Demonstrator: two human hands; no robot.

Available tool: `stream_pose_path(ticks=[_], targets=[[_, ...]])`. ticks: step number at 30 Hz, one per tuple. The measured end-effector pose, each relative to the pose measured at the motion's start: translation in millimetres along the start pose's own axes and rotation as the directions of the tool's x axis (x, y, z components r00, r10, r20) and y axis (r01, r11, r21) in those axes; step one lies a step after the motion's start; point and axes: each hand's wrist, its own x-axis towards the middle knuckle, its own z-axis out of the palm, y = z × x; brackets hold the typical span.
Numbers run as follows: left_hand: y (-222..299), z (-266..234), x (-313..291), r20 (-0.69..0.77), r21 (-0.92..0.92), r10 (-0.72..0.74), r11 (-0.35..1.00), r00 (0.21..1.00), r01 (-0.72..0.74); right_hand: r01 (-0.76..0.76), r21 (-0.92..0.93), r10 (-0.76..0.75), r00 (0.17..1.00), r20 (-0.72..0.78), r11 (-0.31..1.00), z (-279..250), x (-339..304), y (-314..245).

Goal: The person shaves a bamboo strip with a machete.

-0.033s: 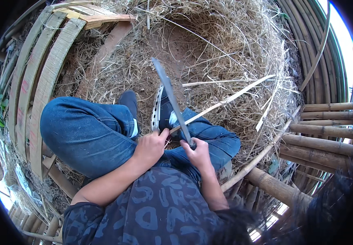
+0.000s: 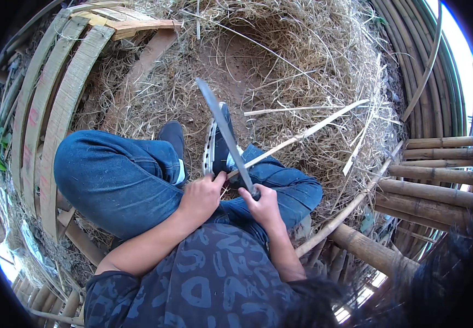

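Note:
My left hand [image 2: 202, 194] is closed on the near end of a long, pale split bamboo strip [image 2: 308, 131]. From there the strip slants up to the right, over my bent knee. My right hand [image 2: 264, 205] grips the dark handle of a machete [image 2: 221, 123]. Its long grey blade points away and to the left, crossing above the strip close to my left fingers. Whether the blade's edge touches the strip I cannot tell. Below the blade is my dark shoe with a pale sole [image 2: 209, 150].
Curly bamboo shavings [image 2: 313, 49] cover the ground ahead, with loose strips [image 2: 280, 111] among them. A slatted wooden pallet [image 2: 72, 87] stands on the left. Bamboo poles [image 2: 433, 175] jut in at the right, below a bamboo pole wall [image 2: 419, 71]. A curved pole [image 2: 351, 208] lies near my right knee.
The machete's tip has swung slightly left, and my right hand has shifted a little left with it. My left hand and the bamboo strip look unmoved.

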Motion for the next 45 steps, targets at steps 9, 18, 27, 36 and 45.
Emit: stream_pose_path(ticks=[9,18,27,36,45], targets=[[1,-2,4,-0.05,-0.149,-0.057,0.988,0.997,0.049,0.031,-0.082,-0.027,0.998,0.054,0.996,-6,6,-10],[2,0,5,0.152,-0.481,-0.144,0.853,0.978,0.201,0.004,-0.074,0.0,0.999,0.046,0.997,-5,1,-2],[-4,11,5,0.482,-0.594,-0.084,0.7,0.872,0.396,0.043,-0.081,-0.039,0.998,0.053,0.996,-8,-2,0],[7,-2,-1,0.867,-0.498,0.027,0.109,0.498,0.86,0.248,-0.125,-0.247,0.969,0.026,0.961,-14,-10,5],[10,7,-7,0.911,-0.407,0.046,-0.068,0.411,0.911,0.092,-0.039,-0.091,0.995,0.034,0.995,-8,-17,1]])
